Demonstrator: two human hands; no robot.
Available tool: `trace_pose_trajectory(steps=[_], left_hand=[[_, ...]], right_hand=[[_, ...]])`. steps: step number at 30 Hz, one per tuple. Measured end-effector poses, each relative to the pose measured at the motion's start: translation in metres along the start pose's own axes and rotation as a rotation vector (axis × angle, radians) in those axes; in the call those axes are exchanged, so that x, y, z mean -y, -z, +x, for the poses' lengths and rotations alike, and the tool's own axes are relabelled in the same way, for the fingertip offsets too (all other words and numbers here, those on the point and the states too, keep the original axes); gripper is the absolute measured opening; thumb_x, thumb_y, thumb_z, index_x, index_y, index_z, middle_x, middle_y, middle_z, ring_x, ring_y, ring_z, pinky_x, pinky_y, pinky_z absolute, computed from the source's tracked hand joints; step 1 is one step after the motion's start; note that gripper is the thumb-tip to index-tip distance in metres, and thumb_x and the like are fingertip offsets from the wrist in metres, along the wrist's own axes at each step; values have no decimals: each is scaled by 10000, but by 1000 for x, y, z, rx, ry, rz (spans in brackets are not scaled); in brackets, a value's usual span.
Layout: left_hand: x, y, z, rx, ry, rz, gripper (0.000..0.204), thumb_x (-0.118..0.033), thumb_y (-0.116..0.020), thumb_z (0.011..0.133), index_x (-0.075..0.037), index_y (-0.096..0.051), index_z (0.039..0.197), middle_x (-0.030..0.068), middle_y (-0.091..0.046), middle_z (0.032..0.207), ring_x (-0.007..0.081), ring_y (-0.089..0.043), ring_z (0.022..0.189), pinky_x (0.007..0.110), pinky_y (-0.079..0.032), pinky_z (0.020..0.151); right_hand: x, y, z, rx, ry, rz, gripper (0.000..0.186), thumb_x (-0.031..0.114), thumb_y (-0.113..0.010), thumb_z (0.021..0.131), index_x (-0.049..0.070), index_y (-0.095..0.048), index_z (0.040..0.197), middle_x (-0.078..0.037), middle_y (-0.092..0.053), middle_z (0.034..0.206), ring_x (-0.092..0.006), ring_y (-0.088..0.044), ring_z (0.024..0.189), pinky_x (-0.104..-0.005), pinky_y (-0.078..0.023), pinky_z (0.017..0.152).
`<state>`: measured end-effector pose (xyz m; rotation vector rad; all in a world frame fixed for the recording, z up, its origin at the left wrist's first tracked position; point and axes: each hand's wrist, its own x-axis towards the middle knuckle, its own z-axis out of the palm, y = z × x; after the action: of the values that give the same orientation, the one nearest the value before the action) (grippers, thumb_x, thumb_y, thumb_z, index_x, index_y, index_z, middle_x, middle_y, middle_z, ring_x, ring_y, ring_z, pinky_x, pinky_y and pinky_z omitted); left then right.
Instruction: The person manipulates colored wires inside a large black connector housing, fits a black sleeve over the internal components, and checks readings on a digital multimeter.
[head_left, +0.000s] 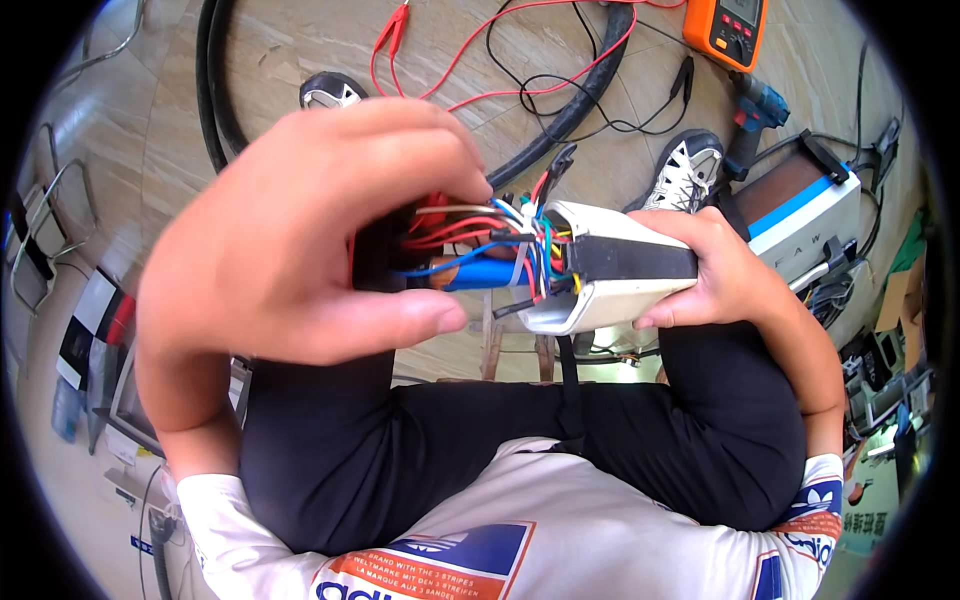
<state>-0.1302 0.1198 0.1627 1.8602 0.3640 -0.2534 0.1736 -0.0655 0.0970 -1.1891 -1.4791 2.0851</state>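
In front of my lap, a white plastic housing [628, 300] with a black band along its side lies in the grip of my right hand [728, 268], thumb underneath. From its open left end spills a bundle of thin coloured wires [540, 245]. A blue cylinder [492, 273] with a copper-coloured end sits among them. My left hand [285, 235] curls round a dark piece [376, 262] with a red edge, where the wires run in; the fingers hide most of it. A short black wire end [562, 163] sticks up above the bundle.
On the tiled floor ahead lie a thick black cable [213, 90], a red clip lead [394, 35] and a black lead [655, 128]. An orange multimeter [727, 30], a cordless drill [756, 112] and a white-and-blue case [808, 222] are at the right.
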Motion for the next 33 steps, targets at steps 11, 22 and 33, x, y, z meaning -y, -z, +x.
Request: trace_pose_trajectory(steps=[11, 22, 33], left_hand=[[21, -7, -15, 33, -71, -57, 908, -445, -897, 607, 50, -571, 1295, 214, -662, 1105, 389, -664, 969, 409, -533, 858], [-5, -40, -8, 140, -101, -665, 939, -431, -885, 708, 125, -523, 1372, 161, -651, 1015, 266, -652, 827, 331, -525, 753], [-48, -98, 66, 646, 198, -1356, 756, -238, -915, 753, -21, -509, 1354, 104, -640, 1281, 178, -606, 1177, 357, -493, 1017]], right_hand=[[-9, 16, 8, 60, -166, -77, 584, -11, -690, 651, 9, -634, 1231, -155, -721, 1042, -283, -715, 955, -323, -531, 859], [-43, 23, 0, -194, 76, -519, 238, 66, -750, 746, 36, -586, 916, -118, -574, 861, -343, -590, 868, -399, -491, 741], [-61, 43, 44, -482, 264, -695, 282, 63, -708, 784, 125, -686, 1059, -108, -641, 1078, -326, -658, 961, -378, -543, 812]])
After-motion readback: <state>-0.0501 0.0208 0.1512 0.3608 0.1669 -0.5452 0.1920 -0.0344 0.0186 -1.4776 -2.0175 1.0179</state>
